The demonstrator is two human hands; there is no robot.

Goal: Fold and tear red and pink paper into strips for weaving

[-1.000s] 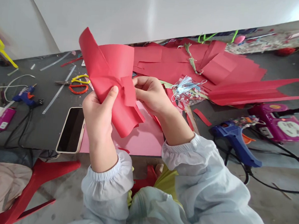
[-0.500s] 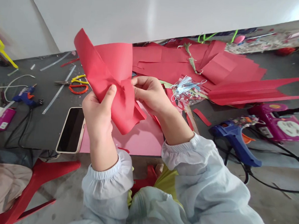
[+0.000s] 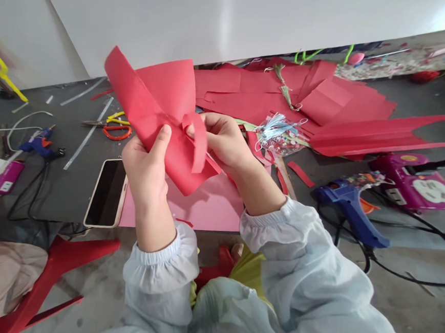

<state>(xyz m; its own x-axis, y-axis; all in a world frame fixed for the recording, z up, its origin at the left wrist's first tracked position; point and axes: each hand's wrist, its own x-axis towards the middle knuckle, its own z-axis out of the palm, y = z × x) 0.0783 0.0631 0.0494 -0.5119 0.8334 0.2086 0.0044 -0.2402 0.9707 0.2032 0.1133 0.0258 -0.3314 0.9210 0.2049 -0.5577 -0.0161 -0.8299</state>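
A folded sheet of red paper (image 3: 170, 93) is held up over the near edge of the table. My left hand (image 3: 147, 168) grips its left side, thumb on top and fingers hidden behind. With thumb and forefinger, my right hand (image 3: 222, 138) pinches a narrow red paper strip (image 3: 200, 144) at the sheet's middle. The strip curls upward and hangs down in front of the fold. Whether it is still joined to the sheet I cannot tell. Beneath both hands lies a pink sheet (image 3: 219, 202).
Scissors (image 3: 116, 131) and a phone (image 3: 105, 193) lie to the left. Red sheets (image 3: 251, 97) spread across the back, with a blue tassel (image 3: 273, 129) before them. At right are a blue glue gun (image 3: 352, 202), its cables and a purple power block (image 3: 417, 184).
The red strip now stands out from the sheet in a curl at my right fingertips. The sheet has shifted slightly up and left. My left hand keeps its grip.
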